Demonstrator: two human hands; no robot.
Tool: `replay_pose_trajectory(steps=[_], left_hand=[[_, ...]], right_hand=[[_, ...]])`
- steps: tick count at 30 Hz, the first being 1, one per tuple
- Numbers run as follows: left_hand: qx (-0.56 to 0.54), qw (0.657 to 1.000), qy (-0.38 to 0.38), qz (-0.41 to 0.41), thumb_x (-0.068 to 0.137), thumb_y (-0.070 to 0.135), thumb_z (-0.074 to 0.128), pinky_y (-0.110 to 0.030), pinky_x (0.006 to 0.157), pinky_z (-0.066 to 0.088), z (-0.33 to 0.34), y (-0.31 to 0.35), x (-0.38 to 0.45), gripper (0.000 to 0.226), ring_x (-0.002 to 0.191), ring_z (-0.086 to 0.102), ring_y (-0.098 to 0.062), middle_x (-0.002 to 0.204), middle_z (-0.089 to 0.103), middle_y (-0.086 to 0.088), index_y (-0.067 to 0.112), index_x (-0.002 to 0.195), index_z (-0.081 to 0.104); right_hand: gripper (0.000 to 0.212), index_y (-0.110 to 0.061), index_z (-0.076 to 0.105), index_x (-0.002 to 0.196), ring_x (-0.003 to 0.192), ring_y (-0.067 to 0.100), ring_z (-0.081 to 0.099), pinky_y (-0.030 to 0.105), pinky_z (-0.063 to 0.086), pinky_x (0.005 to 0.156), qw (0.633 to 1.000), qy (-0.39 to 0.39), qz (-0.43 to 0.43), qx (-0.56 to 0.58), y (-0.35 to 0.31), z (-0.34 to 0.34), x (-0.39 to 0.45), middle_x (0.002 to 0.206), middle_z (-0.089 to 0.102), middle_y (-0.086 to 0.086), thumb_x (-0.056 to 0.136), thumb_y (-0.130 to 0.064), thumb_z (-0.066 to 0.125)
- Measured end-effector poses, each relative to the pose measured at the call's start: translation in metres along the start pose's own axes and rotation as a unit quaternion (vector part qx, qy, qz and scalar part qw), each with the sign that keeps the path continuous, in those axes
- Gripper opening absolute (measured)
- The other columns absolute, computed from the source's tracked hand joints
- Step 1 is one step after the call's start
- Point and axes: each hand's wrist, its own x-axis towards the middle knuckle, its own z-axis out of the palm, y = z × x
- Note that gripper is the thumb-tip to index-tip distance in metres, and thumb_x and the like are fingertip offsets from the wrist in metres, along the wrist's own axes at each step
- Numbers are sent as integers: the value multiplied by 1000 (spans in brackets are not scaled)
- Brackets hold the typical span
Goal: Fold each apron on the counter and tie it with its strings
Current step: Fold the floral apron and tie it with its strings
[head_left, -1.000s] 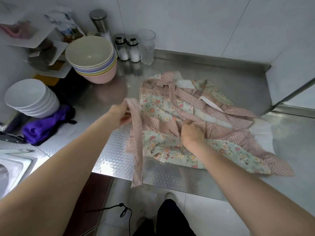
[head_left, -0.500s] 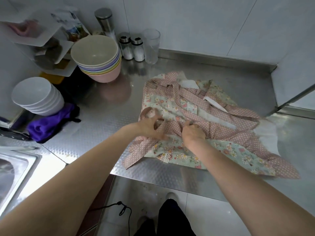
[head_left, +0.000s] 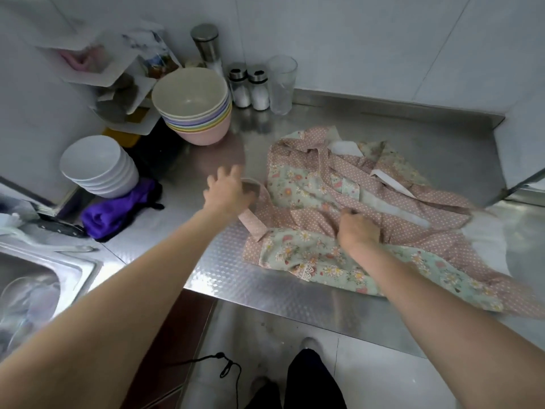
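Note:
A floral green apron (head_left: 312, 255) with pink dotted trim lies crumpled on the steel counter (head_left: 224, 270). Its pink dotted strap (head_left: 253, 224) runs from the apron's left edge up to my left hand (head_left: 227, 193), which holds the strap looped at its fingers just left of the apron. My right hand (head_left: 358, 231) grips a bunch of the pink dotted fabric at the apron's middle, knuckles up. White cloth (head_left: 483, 246) shows beneath the apron on the right.
A stack of coloured bowls (head_left: 191, 104) and a stack of white bowls (head_left: 97, 163) stand at the left. A purple cloth (head_left: 118, 211) lies near them. Shakers (head_left: 249, 88) and a glass (head_left: 281, 84) stand at the back wall. A sink (head_left: 32, 290) lies lower left.
My left hand has carried the strap from the apron's middle out to the left and slightly back. The right hand has stayed on the bunched fabric.

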Motion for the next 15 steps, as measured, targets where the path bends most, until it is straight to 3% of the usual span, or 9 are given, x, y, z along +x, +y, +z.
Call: replay_pose_trajectory(steps=[2, 4, 7, 9, 12, 13, 15], left_hand=[[45, 981, -67, 174, 87, 32, 58, -45, 105, 31, 20, 15, -18, 46, 124, 35, -33, 133, 41, -10, 18, 129, 48], [74, 946, -128, 288, 90, 31, 55, -37, 99, 37, 39, 29, -33, 36, 117, 44, -28, 123, 48, -9, 17, 123, 54], [143, 932, -189, 274, 94, 36, 48, -41, 104, 35, 63, 32, -35, 49, 125, 39, -32, 136, 40, -11, 17, 138, 36], [188, 940, -190, 213, 94, 41, 46, -51, 109, 28, 70, 31, -33, 60, 135, 25, -36, 147, 22, -9, 26, 146, 19], [237, 934, -181, 197, 96, 47, 37, -57, 109, 25, 78, 32, -33, 64, 139, 9, -40, 152, 5, -11, 34, 148, 3], [243, 928, -189, 209, 96, 50, 35, -58, 109, 23, 80, 30, -31, 65, 140, 6, -40, 153, 2, -11, 34, 148, 0], [208, 927, -212, 230, 93, 55, 38, -59, 111, 19, 78, 21, -25, 69, 141, 4, -39, 153, 2, -8, 37, 148, 1]], right_hand=[[43, -1, 36, 135, 77, 23, 63, 32, 53, 66, 1000, 8, 6, -5, -2, 2, -2, 94, 65, 11, 93, 2, 43], [32, -2, 47, 126, 70, 21, 58, 31, 50, 62, 1000, 2, 14, 6, 2, -2, -2, 81, 61, 5, 93, -2, 46], [10, -7, 59, 93, 73, 22, 61, 31, 50, 64, 998, -8, 33, 52, 12, -19, 6, 70, 54, 2, 93, -10, 50], [10, -6, 60, 90, 81, 27, 66, 35, 53, 71, 990, 4, 62, 130, 19, -28, 13, 79, 63, 7, 91, -10, 51], [18, -2, 60, 105, 85, 28, 66, 33, 51, 64, 975, 7, 101, 197, 25, -27, 12, 88, 64, 9, 93, -4, 48], [24, -1, 57, 115, 91, 28, 65, 33, 51, 68, 975, -4, 101, 199, 24, -23, 10, 96, 63, 12, 93, -2, 46], [41, 0, 38, 135, 99, 30, 62, 34, 50, 76, 972, -20, 93, 214, 19, -14, 2, 119, 58, 18, 95, -2, 45]])
